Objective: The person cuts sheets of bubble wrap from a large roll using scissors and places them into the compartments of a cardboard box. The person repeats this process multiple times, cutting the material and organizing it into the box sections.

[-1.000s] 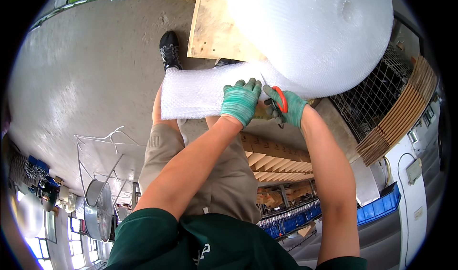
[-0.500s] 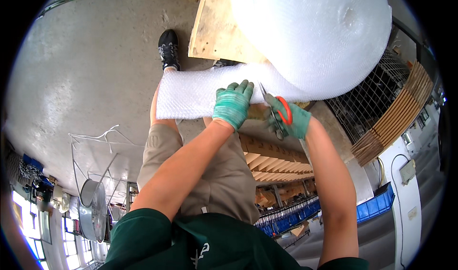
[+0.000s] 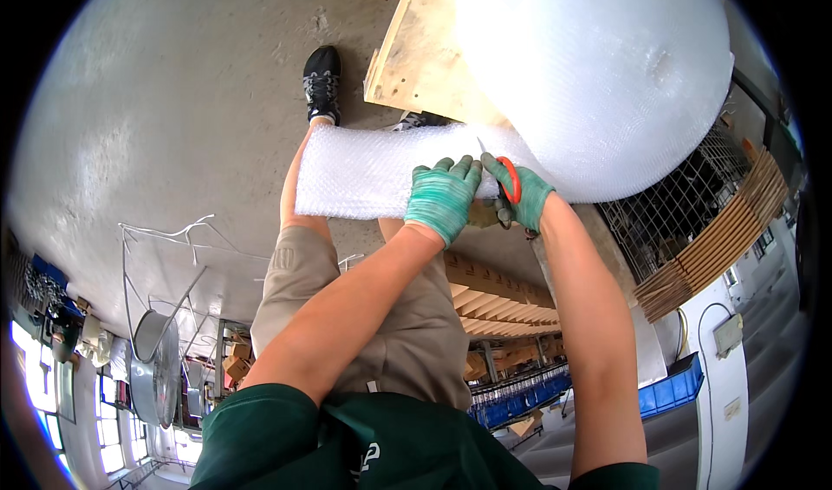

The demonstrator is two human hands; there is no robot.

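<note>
The left hand [image 3: 440, 200], in a green glove, is clamped on the upper edge of the bubble wrap sheet [image 3: 364, 174], which hangs out to nine o'clock from the large bubble wrap roll [image 3: 598, 74] standing at one o'clock on a wooden pallet [image 3: 416, 57]. The right hand [image 3: 518, 197], also gloved, is closed round the orange-handled scissors [image 3: 507, 182], whose blades point toward twelve o'clock into the sheet just beside the roll. Compared with half a second ago, the two hands have drawn closer together and the blades sit further up into the sheet, so the cut appears to have advanced across its width. How much of the sheet is not yet severed cannot be told, since the hands hide the cut line. The person's shoe [image 3: 321, 83] rests on the concrete floor [image 3: 173, 126] at eleven o'clock.
</note>
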